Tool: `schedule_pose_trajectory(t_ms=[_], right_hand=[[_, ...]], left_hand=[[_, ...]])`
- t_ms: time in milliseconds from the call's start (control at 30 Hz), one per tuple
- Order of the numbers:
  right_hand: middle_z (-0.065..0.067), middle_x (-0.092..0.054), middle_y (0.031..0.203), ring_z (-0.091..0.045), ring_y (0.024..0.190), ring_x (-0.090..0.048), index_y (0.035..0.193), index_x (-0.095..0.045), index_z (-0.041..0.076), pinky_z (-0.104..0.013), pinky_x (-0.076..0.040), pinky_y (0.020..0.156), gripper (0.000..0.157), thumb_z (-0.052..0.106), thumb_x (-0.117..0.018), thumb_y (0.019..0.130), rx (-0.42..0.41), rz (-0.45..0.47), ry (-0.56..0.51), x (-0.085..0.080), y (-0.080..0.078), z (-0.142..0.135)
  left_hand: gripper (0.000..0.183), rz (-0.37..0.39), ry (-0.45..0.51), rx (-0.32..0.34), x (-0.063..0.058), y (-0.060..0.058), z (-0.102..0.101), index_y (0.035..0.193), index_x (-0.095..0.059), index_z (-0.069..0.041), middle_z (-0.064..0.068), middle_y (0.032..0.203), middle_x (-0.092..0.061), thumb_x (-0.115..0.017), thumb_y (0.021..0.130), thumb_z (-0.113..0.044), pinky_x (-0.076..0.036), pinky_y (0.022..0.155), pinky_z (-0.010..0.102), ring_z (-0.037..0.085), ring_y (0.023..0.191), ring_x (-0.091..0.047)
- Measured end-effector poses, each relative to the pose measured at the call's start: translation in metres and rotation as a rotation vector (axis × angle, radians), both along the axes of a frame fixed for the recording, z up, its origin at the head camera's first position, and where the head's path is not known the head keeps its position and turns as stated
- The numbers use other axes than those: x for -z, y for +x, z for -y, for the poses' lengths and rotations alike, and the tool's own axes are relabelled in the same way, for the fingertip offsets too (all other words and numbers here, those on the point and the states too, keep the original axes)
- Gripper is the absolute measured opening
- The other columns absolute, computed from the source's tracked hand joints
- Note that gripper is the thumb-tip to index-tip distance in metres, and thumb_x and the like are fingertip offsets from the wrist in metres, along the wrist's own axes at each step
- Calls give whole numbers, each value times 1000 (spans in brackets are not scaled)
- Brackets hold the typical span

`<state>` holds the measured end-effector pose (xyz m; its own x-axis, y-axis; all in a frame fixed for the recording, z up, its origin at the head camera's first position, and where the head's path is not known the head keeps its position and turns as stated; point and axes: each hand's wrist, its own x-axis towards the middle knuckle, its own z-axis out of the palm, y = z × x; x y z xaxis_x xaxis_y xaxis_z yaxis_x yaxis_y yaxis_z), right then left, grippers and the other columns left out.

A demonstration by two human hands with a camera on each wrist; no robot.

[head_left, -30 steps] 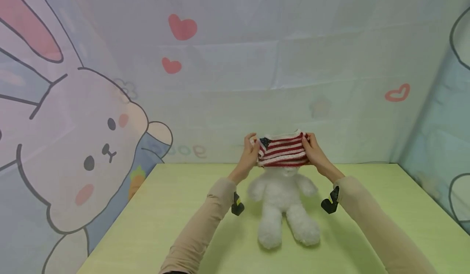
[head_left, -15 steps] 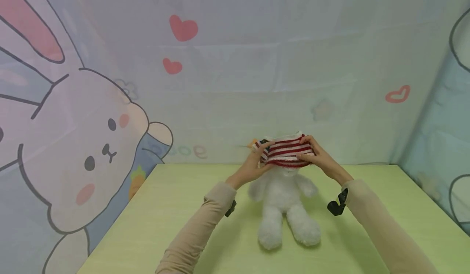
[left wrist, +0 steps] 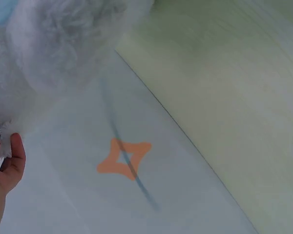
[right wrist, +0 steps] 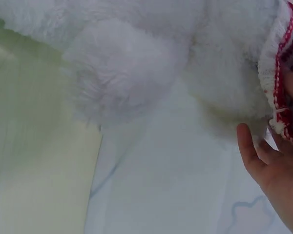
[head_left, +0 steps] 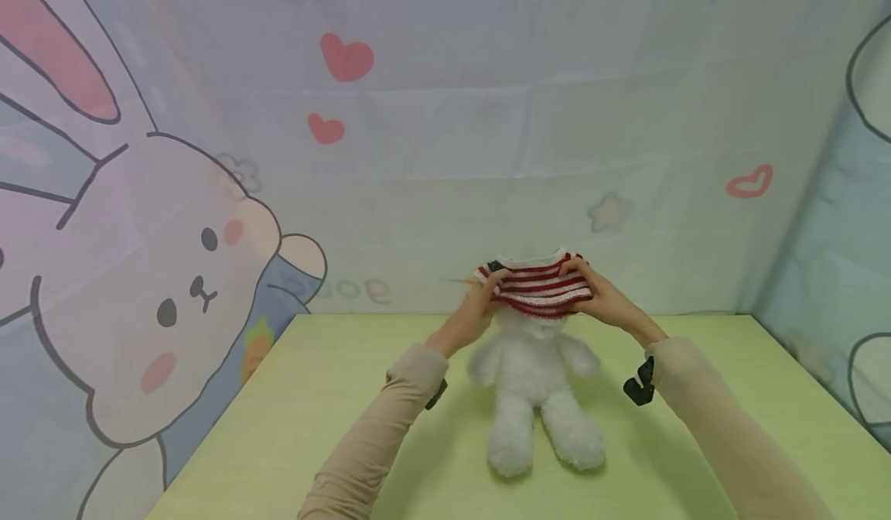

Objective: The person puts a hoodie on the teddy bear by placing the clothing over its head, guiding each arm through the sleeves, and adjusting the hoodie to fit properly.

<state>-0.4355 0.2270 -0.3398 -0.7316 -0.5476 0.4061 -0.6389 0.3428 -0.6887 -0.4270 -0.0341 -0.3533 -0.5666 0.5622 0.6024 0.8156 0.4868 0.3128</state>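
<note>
A small knitted sweater (head_left: 539, 286) with red and white stripes, a white neckline and a dark blue patch hangs in front of the head of a white plush toy (head_left: 534, 369). Most of the toy's head is hidden behind the knit. My left hand (head_left: 477, 308) grips the sweater's left side, thumb low and fingers near the top. On the opposite side my right hand (head_left: 602, 297) pinches the knit. In the right wrist view, the sweater's red-edged hem (right wrist: 282, 92) lies close against the white fur, with the right fingers (right wrist: 251, 151) beside it.
The toy sits on a light green table (head_left: 334, 396). Behind the table hangs a pale cloth backdrop (head_left: 431, 156) printed with hearts and a large cartoon rabbit. A black wrist mount (head_left: 640, 383) sits at the right cuff.
Both hands have shifted inward from the sweater's outer edges, fingers now across its front. The sweater looks more bunched and slightly lower at its sides. The plush toy's body stays put.
</note>
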Motion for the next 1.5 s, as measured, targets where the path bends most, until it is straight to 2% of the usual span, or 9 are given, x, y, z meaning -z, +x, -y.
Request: schedule_pose_trajectory(t_ms=[333, 433, 567, 733, 1033, 1200, 1300, 1400, 1500], right_hand=[[-29, -47, 118, -39, 89, -57, 107, -33, 9, -33, -47, 57, 33, 2, -57, 85, 259, -183, 26, -7, -16, 13], [-30, -49, 115, -36, 77, -59, 102, -32, 8, -29, -45, 50, 31, 1, -56, 85, 305, -208, 5, -10, -19, 14], [-26, -51, 103, -32, 68, -55, 94, -34, 6, -26, -42, 46, 24, -5, -52, 83, 343, -228, -21, -12, -26, 11], [-16, -47, 97, -23, 69, -45, 90, -44, 4, -24, -38, 47, 19, -12, -45, 80, 259, -179, -36, -11, -35, 2], [8, -58, 92, -9, 74, -48, 91, -61, 1, -27, -39, 60, 31, -10, -32, 88, -59, 97, -132, -12, -44, -19], [4, -64, 88, -7, 72, -55, 93, -64, -7, -23, -47, 68, 34, -10, -30, 89, -47, 77, -80, -15, -39, -14], [-8, -62, 100, -7, 67, -45, 104, -62, -5, -22, -41, 59, 34, -10, -31, 90, 5, 29, -79, -14, -37, -8], [-20, -56, 111, -13, 60, -34, 111, -58, 0, -26, -32, 53, 32, -7, -35, 91, 62, 2, -96, -14, -35, -2], [-19, -54, 116, -8, 51, -28, 115, -56, 5, -25, -34, 51, 29, -1, -39, 93, 135, -24, -81, -14, -34, 2]], left_hand=[[32, -90, 170, -138, -1, -13, -6, 121, -33, -12, 15, 80, -55, -46, 93, -6, -38, 59, 24, 14, 65, -45], [29, -121, 149, -153, -2, -16, -6, 120, -35, -10, 16, 79, -55, -44, 93, -6, -38, 59, 23, 15, 62, -45], [34, -43, 16, -121, -3, -15, -2, 127, -35, -13, 25, 108, -51, -36, 95, -1, -43, 62, 24, 23, 75, -55], [55, 27, -188, -118, -3, -12, 1, 137, -35, -17, 34, 137, -23, -27, 92, 12, -50, 81, 34, 35, 113, -50], [52, 58, -119, -50, -1, -21, -4, 134, -43, -17, 23, 143, -20, -24, 94, 9, -39, 100, 37, 30, 131, -32], [44, 107, -9, 0, -3, -22, -7, 138, -34, -23, 10, 146, -21, -28, 98, -6, -34, 105, 34, 22, 135, -26], [39, 45, 14, -36, -4, -23, -10, 136, -36, -17, 15, 140, -31, -31, 98, -9, -39, 101, 34, 25, 129, -35], [34, -106, -22, -109, -3, -25, -11, 129, -41, -6, 22, 122, -43, -32, 96, -1, -47, 88, 33, 30, 114, -48], [31, -126, -17, -141, -3, -27, -14, 126, -41, -4, 19, 111, -47, -32, 96, -2, -49, 81, 31, 26, 102, -51]])
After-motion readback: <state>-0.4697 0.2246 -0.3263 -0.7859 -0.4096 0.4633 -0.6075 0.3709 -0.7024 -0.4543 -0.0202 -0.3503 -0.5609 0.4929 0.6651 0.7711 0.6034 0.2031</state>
